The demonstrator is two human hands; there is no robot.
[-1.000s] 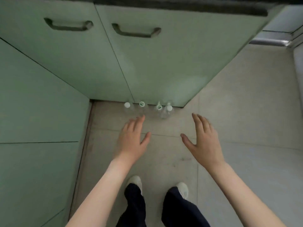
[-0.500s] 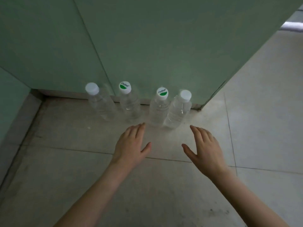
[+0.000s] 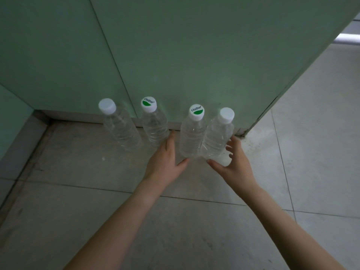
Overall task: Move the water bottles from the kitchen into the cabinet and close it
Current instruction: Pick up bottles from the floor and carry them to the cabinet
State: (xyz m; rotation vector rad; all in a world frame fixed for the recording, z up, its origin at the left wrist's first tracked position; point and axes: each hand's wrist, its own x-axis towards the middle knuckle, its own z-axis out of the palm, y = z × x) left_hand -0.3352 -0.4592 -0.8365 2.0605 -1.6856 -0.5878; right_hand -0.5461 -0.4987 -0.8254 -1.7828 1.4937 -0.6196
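- Water bottles (image 3: 120,131), four in all, are seen standing upright in a row on the floor (image 3: 194,230), close against the foot of the closed green cabinet doors (image 3: 194,55). None has been lifted and nothing has been put away.
- Half a second ago both hands were held short of the row, with bare tile between fingertips and bottles. That gap has now been closed (the view has also been brought lower and nearer, so the door handles seen a second ago are out of frame).
- The left hand (image 3: 163,162) has been slid in between the second bottle (image 3: 154,125) and the third bottle (image 3: 191,135). Its fingers (image 3: 170,141) are kept straight and together along the third bottle's left side, with the thumb spread wide toward that bottle's base. Whether skin is touching plastic cannot be told for certain.
- The right hand (image 3: 233,164) has been brought to the fourth bottle (image 3: 218,133), the rightmost one, which stands touching the third. Its fingers (image 3: 234,141) are spread apart and lightly curved beside the bottle's right side, with the thumb set low at the front. Nothing is clamped yet.
- The step in hand is judged to be the first pick-up, with the right-hand pair bracketed from both sides. The task is judged to be at its very start: the doors must still be opened, which will be awkward with both hands filled.
- The clear bottles are likely to be knocked over if they are nudged before a grip is closed.
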